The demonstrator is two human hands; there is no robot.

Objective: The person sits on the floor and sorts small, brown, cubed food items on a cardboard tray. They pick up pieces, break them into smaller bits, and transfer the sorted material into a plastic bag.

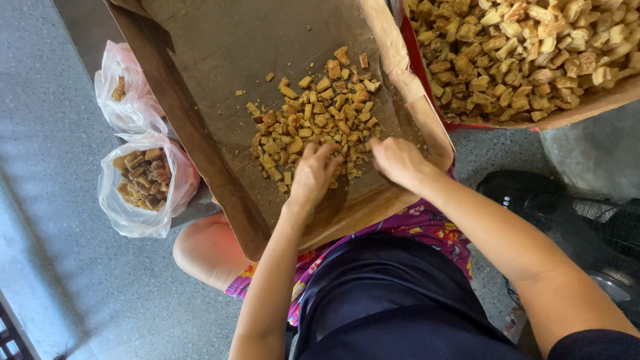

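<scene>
At the far left, two thin plastic bags stood on the grey floor (60, 220): the upper bag (127, 93) held only a piece or two, while the lower bag (143, 190) was about half filled with darker brown chunks. Beside them, a flattened cardboard box (220, 60) rested across the person's lap, carrying a loose heap of small tan chunks (313, 117) spread near its middle. The left hand (312, 177) lay at the heap's near edge, its fingers curled down into the pieces as if pinching some, though what they grasped could not be told. Just right of it, the right hand (399, 160) touched the heap's right fringe, fingers bent and partly hidden, grip unclear. At the upper right, a second carton (567, 117) was heaped full of paler chunks (527, 47). Judging by this, the picking-over looked well short of finished: little was bagged, much remained.
</scene>
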